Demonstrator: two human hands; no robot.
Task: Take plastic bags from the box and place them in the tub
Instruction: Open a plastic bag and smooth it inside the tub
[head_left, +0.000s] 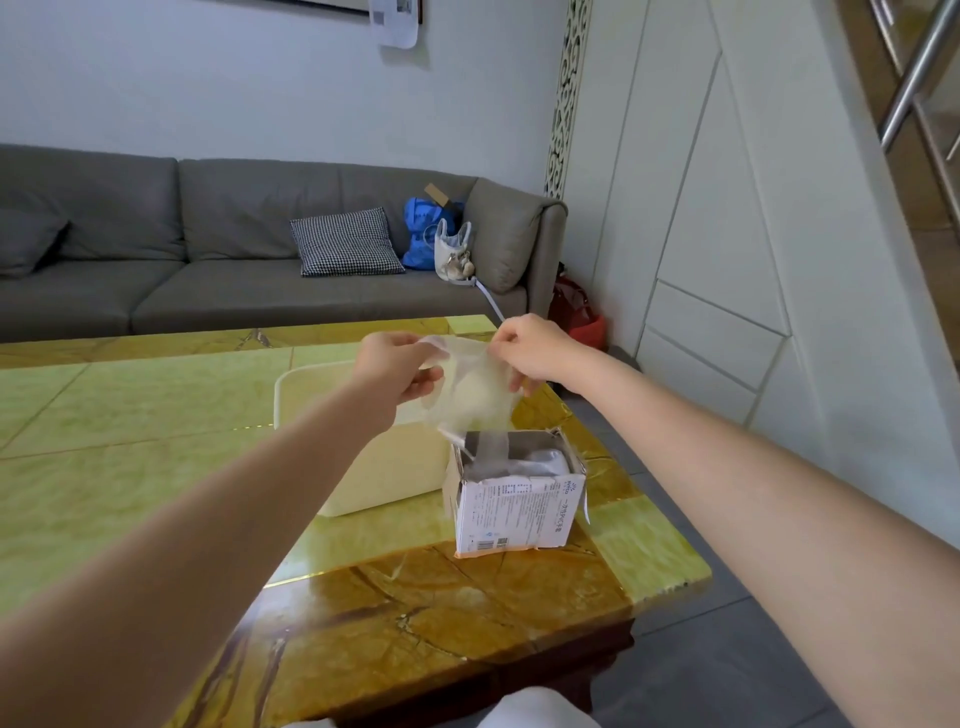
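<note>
A thin clear plastic bag (475, 395) hangs stretched between both hands above the table. My left hand (400, 371) pinches its left top corner and my right hand (530, 348) pinches its right top corner. The bag's lower end still trails into the open top of a white printed cardboard box (519, 514), where more folded bags (540, 462) lie. A cream plastic tub (384, 467) stands just left of and behind the box, partly hidden by my left forearm.
The green and amber stone table (156, 426) ends close to the right of the box. A grey sofa (208, 260) with a checked cushion (345, 241) and bags stands behind. White cabinets (727, 260) line the right wall.
</note>
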